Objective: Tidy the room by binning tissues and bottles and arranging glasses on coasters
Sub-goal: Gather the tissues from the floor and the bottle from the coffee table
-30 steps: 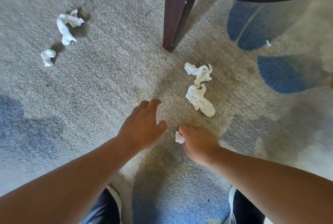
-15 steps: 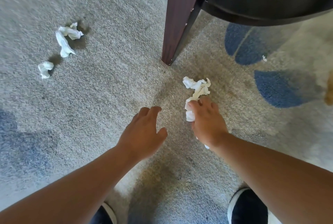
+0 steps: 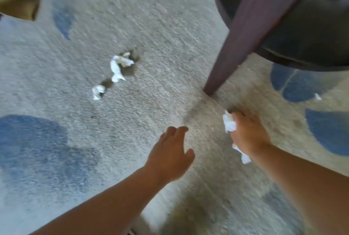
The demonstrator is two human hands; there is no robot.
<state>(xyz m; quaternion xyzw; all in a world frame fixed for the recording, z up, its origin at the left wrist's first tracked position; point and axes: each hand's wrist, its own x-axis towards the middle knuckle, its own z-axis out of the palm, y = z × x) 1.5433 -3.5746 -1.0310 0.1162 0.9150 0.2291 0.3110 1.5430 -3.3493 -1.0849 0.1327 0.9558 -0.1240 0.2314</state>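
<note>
your right hand (image 3: 247, 134) grips crumpled tissues (image 3: 228, 123) — your empty, half-open left hand (image 3: 170, 156) lies nearer the loose tissues (image 3: 118, 67), up-left on the carpet.

Right hand (image 3: 249, 134) grips tissues (image 3: 229, 123); left hand (image 3: 170, 157) empty

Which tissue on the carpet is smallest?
The little wad nearest the left hand, lying apart, just below the long twisted tissue.
</note>
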